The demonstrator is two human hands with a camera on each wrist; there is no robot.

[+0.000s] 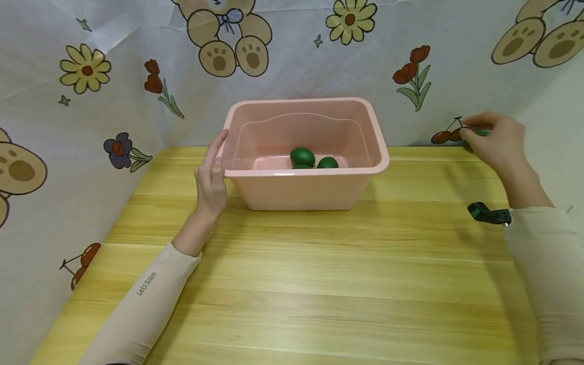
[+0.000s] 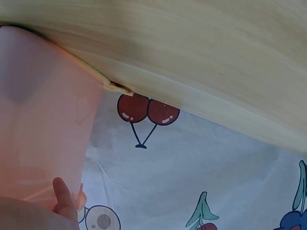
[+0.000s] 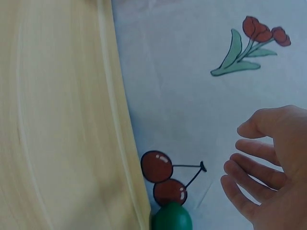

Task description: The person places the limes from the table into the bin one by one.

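A pink plastic basin [image 1: 301, 190] stands upright on the wooden table with several green egg-shaped pieces [image 1: 302, 156] inside. My left hand [image 1: 211, 182] holds the basin's left rim near the front corner; in the left wrist view a finger [image 2: 62, 194] lies against the outer wall. At the back right, my right hand [image 1: 499, 139] is over another green egg-shaped piece [image 3: 172, 218], partly hidden behind the fingers in the head view. The right wrist view shows that hand with relaxed, spread fingers [image 3: 247, 175], apart from the piece, and nothing in the palm.
A white printed cloth [image 1: 292, 56] with bears, flowers and cherries rises behind the table and along its left side. The wooden tabletop [image 1: 319, 274] extends from the basin to the front. A black wrist camera mount [image 1: 489, 214] sticks out from the right sleeve.
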